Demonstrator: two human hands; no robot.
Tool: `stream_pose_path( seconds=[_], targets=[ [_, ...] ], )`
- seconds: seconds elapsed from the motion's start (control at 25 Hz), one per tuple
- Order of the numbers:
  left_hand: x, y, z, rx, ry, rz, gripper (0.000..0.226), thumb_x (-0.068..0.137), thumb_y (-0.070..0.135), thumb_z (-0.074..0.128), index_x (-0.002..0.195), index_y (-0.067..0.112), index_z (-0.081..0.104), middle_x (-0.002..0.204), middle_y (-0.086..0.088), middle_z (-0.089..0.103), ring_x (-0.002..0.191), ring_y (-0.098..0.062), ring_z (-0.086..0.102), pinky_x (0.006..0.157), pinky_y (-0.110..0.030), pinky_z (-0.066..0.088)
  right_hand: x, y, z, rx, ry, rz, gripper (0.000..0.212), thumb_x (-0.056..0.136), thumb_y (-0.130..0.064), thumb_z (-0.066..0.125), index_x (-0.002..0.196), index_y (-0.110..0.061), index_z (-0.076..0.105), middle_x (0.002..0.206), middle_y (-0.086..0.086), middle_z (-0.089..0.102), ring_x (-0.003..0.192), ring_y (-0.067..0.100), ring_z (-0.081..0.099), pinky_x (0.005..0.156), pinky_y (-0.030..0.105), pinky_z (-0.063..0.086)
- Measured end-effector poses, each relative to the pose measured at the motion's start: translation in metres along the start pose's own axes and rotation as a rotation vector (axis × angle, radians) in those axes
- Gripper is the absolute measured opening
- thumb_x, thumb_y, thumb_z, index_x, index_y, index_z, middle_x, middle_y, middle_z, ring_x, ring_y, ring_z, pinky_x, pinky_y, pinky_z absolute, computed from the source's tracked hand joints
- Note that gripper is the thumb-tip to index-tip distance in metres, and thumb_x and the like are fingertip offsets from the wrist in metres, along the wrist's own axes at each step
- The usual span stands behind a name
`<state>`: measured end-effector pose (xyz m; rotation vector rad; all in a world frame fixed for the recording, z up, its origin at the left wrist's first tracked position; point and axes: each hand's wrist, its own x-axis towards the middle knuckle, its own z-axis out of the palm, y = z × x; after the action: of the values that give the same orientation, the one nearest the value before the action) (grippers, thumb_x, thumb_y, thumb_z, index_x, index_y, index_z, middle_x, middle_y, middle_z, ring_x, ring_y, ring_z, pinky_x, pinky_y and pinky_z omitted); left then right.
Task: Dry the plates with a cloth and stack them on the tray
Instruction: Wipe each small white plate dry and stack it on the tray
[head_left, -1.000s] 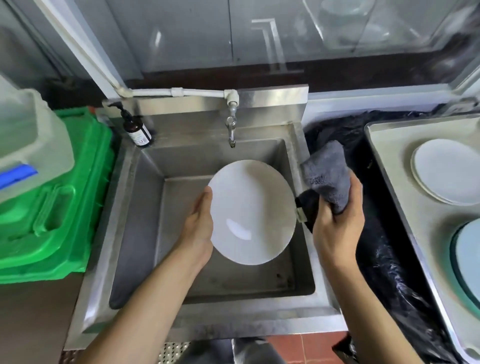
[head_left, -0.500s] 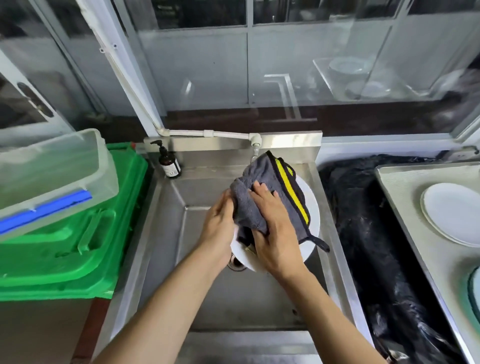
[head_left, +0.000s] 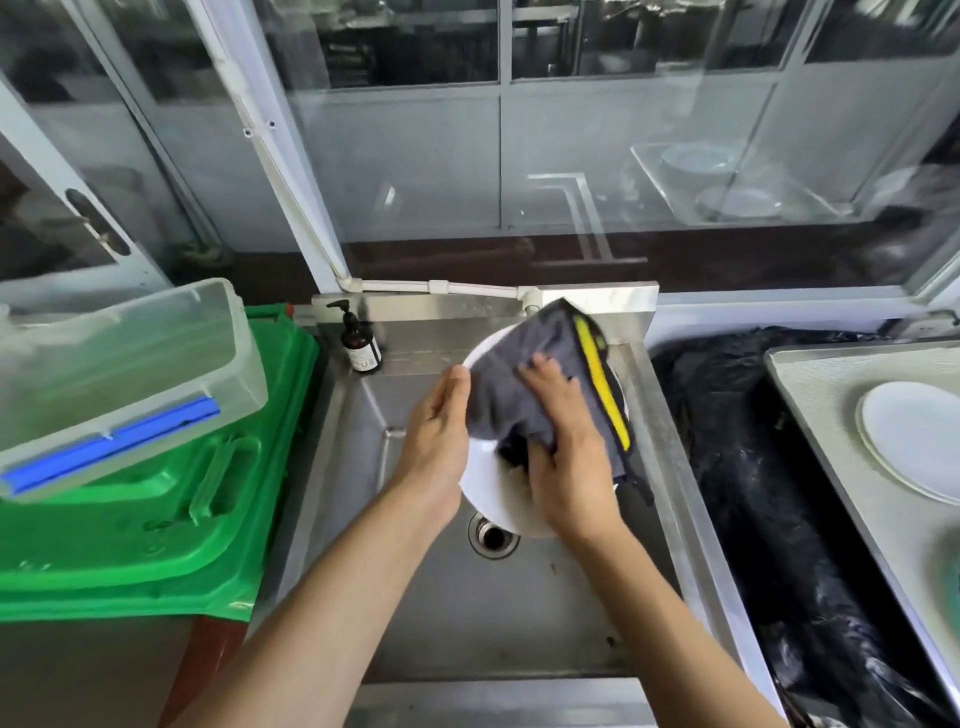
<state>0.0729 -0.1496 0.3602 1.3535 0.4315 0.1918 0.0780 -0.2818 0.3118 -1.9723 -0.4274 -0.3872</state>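
A white plate (head_left: 491, 499) is held tilted above the steel sink (head_left: 670, 467). My left hand (head_left: 436, 447) grips its left rim, thumb on the front edge. A grey cloth (head_left: 511, 384) with a yellow stripe covers most of the plate's face. My right hand (head_left: 563, 447) presses the cloth against the plate, with its fingers spread on top and bunched cloth under the palm. On the right stands a metal tray (head_left: 821, 405) that carries a stack of white plates (head_left: 914, 441).
A brown pump bottle (head_left: 359, 345) stands at the sink's back left corner. Green crates (head_left: 156, 519) with a clear plastic box (head_left: 114, 374) on top sit to the left. Black plastic sheeting (head_left: 753, 467) lies between sink and tray. The drain (head_left: 492, 535) is below the plate.
One second ago my right hand held the cloth bunched beside the bare plate. It has brought the cloth onto the plate's face and is rubbing it. The view has tilted upward.
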Motion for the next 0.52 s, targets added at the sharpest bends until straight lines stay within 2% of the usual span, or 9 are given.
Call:
stream_pose_path(
  seconds=[0.04, 0.12, 0.2, 0.24, 0.32, 0.4, 0.48, 0.52],
  targets=[
    [-0.002, 0.000, 0.002, 0.018, -0.023, 0.009, 0.028, 0.106, 0.024, 0.050, 0.085, 0.029, 0.068, 0.076, 0.030, 0.072, 0.074, 0.019, 0.064, 0.066, -0.001, 0.045, 0.007, -0.002, -0.003, 0.014, 0.037, 0.064, 0.062, 0.088, -0.002, 0.047, 0.149, -0.014, 0.050, 0.161, -0.001, 0.039, 0.153, 0.011, 0.029, 0.128, 0.041, 0.015],
    [-0.002, 0.006, 0.005, 0.022, -0.055, -0.003, 0.027, 0.106, 0.021, 0.048, 0.090, 0.030, 0.068, 0.079, 0.029, 0.073, 0.078, 0.017, 0.065, 0.069, -0.003, 0.047, 0.009, -0.016, 0.001, 0.035, 0.012, 0.068, 0.060, 0.090, -0.008, 0.045, 0.150, -0.013, 0.048, 0.161, 0.001, 0.038, 0.153, 0.015, 0.029, 0.129, 0.039, 0.013],
    [0.004, 0.013, 0.003, -0.008, -0.008, -0.050, 0.022, 0.104, 0.022, 0.052, 0.091, 0.029, 0.069, 0.079, 0.022, 0.075, 0.078, 0.008, 0.070, 0.069, -0.009, 0.052, -0.008, -0.032, 0.012, 0.053, -0.093, 0.018, 0.054, 0.094, -0.022, 0.044, 0.148, -0.019, 0.046, 0.158, -0.003, 0.040, 0.152, 0.008, 0.031, 0.128, 0.036, 0.014],
    [0.009, 0.015, 0.000, -0.029, 0.018, -0.075, 0.019, 0.102, 0.027, 0.056, 0.089, 0.030, 0.070, 0.085, 0.016, 0.077, 0.084, 0.000, 0.073, 0.074, -0.016, 0.056, -0.019, -0.035, 0.015, 0.068, -0.137, 0.009, 0.051, 0.097, -0.024, 0.045, 0.148, -0.020, 0.047, 0.158, -0.005, 0.042, 0.151, 0.005, 0.030, 0.128, 0.035, 0.016],
    [0.014, 0.016, -0.006, -0.027, 0.029, -0.094, 0.021, 0.100, 0.037, 0.058, 0.085, 0.037, 0.073, 0.097, 0.009, 0.077, 0.094, -0.011, 0.073, 0.087, -0.031, 0.057, -0.043, -0.033, 0.016, 0.068, -0.176, 0.006, 0.048, 0.101, -0.015, 0.050, 0.148, -0.025, 0.047, 0.156, -0.014, 0.042, 0.150, 0.000, 0.030, 0.127, 0.034, 0.019],
    [0.014, 0.015, -0.009, 0.018, 0.053, -0.087, 0.022, 0.100, 0.042, 0.056, 0.084, 0.044, 0.071, 0.106, 0.010, 0.075, 0.097, -0.011, 0.070, 0.091, -0.035, 0.055, -0.059, -0.023, 0.009, 0.018, -0.189, 0.025, 0.051, 0.100, -0.008, 0.054, 0.147, -0.028, 0.049, 0.154, -0.021, 0.040, 0.149, -0.006, 0.028, 0.126, 0.034, 0.022],
    [0.017, 0.014, -0.010, 0.038, 0.064, -0.083, 0.015, 0.101, 0.044, 0.054, 0.098, 0.041, 0.068, 0.119, 0.006, 0.071, 0.110, -0.017, 0.065, 0.099, -0.039, 0.051, -0.068, -0.012, 0.001, -0.063, -0.165, 0.030, 0.048, 0.096, -0.009, 0.057, 0.142, -0.023, 0.057, 0.153, -0.015, 0.044, 0.148, -0.008, 0.028, 0.125, 0.037, 0.025],
    [0.018, 0.014, -0.011, 0.053, 0.053, -0.079, 0.016, 0.102, 0.045, 0.052, 0.106, 0.039, 0.066, 0.118, 0.008, 0.070, 0.115, -0.020, 0.063, 0.100, -0.040, 0.051, -0.070, -0.007, -0.004, -0.109, -0.136, 0.033, 0.047, 0.094, -0.011, 0.057, 0.140, -0.019, 0.060, 0.153, -0.011, 0.046, 0.148, -0.007, 0.028, 0.125, 0.039, 0.025]
  ],
)
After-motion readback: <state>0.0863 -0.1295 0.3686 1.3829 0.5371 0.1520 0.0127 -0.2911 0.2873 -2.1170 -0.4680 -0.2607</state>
